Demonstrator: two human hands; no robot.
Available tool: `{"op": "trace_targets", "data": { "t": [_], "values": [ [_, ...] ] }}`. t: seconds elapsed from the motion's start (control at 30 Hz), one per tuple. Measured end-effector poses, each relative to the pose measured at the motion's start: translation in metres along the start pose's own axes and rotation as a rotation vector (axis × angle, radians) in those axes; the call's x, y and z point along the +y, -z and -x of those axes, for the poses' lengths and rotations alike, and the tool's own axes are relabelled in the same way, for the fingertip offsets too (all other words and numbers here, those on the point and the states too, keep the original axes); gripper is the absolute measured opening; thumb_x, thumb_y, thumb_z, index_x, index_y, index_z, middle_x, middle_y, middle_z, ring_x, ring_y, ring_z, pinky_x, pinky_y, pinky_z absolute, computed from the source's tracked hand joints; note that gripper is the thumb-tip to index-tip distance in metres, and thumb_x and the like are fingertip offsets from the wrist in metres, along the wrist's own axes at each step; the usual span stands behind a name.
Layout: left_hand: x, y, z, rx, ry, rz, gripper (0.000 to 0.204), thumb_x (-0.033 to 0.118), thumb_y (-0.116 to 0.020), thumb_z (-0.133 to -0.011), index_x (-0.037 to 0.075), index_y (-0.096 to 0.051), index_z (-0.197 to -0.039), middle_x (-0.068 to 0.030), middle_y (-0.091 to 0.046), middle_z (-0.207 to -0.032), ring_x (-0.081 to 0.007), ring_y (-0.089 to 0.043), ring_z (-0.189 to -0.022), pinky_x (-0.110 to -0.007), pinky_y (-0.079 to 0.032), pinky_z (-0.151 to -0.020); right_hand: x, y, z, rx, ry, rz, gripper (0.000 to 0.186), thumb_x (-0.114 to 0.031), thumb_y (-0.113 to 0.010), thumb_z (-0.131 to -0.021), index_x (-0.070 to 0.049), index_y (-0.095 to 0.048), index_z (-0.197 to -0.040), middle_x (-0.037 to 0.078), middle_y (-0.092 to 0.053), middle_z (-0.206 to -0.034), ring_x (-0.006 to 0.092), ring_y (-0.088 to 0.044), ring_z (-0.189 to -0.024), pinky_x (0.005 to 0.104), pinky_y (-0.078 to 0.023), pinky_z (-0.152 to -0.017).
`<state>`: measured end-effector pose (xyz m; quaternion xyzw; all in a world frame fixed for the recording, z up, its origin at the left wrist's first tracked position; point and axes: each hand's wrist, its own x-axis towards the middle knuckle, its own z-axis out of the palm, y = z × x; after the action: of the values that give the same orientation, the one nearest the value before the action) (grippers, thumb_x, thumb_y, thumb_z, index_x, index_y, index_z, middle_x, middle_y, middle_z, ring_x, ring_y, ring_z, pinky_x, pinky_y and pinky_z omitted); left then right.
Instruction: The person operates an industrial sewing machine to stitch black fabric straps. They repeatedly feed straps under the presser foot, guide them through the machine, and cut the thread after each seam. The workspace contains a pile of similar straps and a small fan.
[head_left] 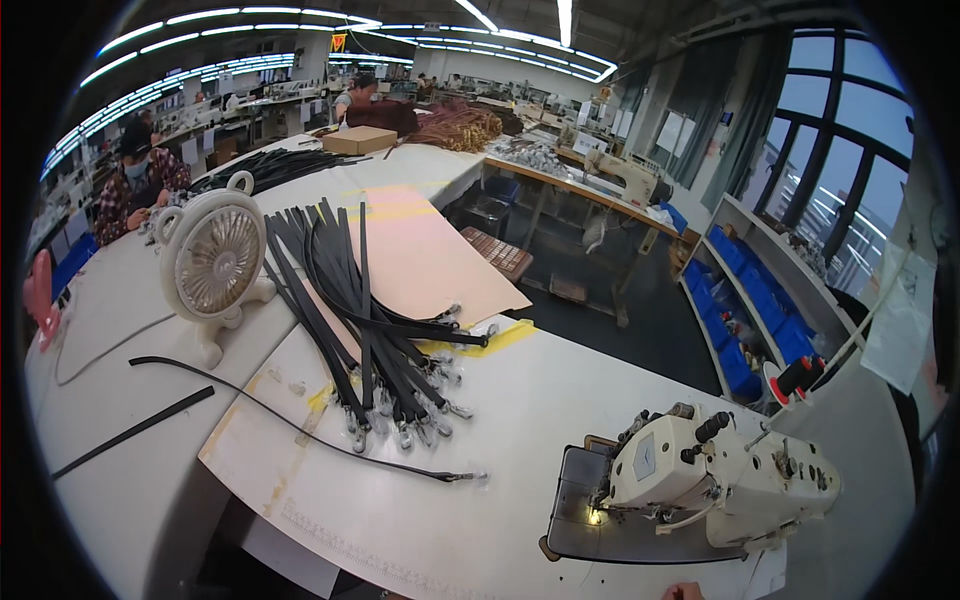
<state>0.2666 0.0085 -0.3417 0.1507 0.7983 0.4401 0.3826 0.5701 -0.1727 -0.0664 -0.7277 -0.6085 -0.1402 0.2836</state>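
Note:
At the lower edge, just in front of the sewing machine (670, 465), a small part of my right hand (684, 592) shows; its fingers are mostly cut off, so what it holds, if anything, is hidden. My left hand is out of view. The cream machine's lamp is lit over its dark metal bed plate (585, 490). On the white table (400, 530) lies one thin black strap (300, 428) with a metal clasp in clear wrap at its right end. Behind it is a pile of black straps (345, 290) with wrapped metal clasps.
A white desk fan (215, 262) stands at left, near a short black strap (135, 430). Pink sheets (430, 250) lie beyond the pile. Blue bins (740, 370) fill a shelf at right, near thread spools (795, 376). A person (135, 180) sits at far left; another is farther back.

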Motion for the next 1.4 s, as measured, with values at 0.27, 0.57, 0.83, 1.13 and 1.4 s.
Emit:
{"op": "trace_targets", "data": {
  "t": [0.27, 0.57, 0.83, 1.13, 1.4],
  "values": [
    [0.001, 0.037, 0.085, -0.172, -0.264, 0.429, 0.033, 0.013, -0.052, -0.085, 0.000, -0.046, -0.116, -0.0125, -0.052, -0.112, -0.0240, -0.050, -0.103, -0.037, -0.042, -0.087, 0.010, -0.015, 0.004, 0.034, 0.000, -0.125, 0.012, 0.003, -0.054, -0.060, -0.003, -0.051, -0.070, 0.012, -0.050, -0.063, 0.0290, -0.053, -0.053, 0.0338, -0.042, -0.048],
    [0.041, 0.142, 0.189, -1.066, 0.460, 0.789, 0.012, 0.002, -0.049, -0.085, -0.003, -0.055, -0.094, -0.0069, -0.059, -0.094, -0.0139, -0.057, -0.088, -0.028, -0.045, -0.086, -0.042, -0.006, 0.083, 0.107, -0.006, -0.526, 0.002, -0.001, -0.055, -0.076, -0.001, -0.057, -0.075, 0.008, -0.050, -0.056, 0.0174, -0.050, -0.045, 0.0261, -0.038, -0.043],
    [0.066, 0.150, 0.251, -1.467, 0.209, 0.547, 0.028, -0.002, -0.051, -0.080, -0.002, -0.051, -0.108, -0.0080, -0.057, -0.107, -0.0179, -0.055, -0.097, -0.029, -0.044, -0.086, -0.074, -0.010, 0.133, -0.407, -0.493, -1.414, 0.020, -0.008, -0.057, -0.081, 0.001, -0.059, -0.099, 0.004, -0.061, -0.097, 0.0105, -0.055, -0.091, 0.0255, -0.043, -0.079],
    [0.100, 0.149, 0.278, -1.260, -0.657, 0.197, 0.024, -0.002, -0.065, -0.068, -0.004, -0.061, -0.092, -0.0059, -0.063, -0.090, -0.0104, -0.058, -0.081, -0.025, -0.046, -0.074, -0.087, 0.003, 0.095, -0.240, -0.403, -1.794, 0.025, -0.008, -0.061, -0.080, 0.000, -0.055, -0.103, 0.005, -0.051, -0.109, 0.0113, -0.049, -0.098, 0.0281, -0.039, -0.084],
    [0.113, 0.143, 0.273, -0.987, -1.166, -0.041, 0.022, 0.008, -0.071, -0.065, 0.000, -0.061, -0.083, -0.0076, -0.062, -0.076, -0.0166, -0.061, -0.066, -0.026, -0.047, -0.059, -0.088, -0.003, 0.093, -0.332, -0.577, -1.916, 0.032, 0.002, -0.058, -0.076, 0.001, -0.051, -0.108, 0.005, -0.058, -0.099, 0.0104, -0.055, -0.090, 0.0270, -0.044, -0.078]
  ]
}}
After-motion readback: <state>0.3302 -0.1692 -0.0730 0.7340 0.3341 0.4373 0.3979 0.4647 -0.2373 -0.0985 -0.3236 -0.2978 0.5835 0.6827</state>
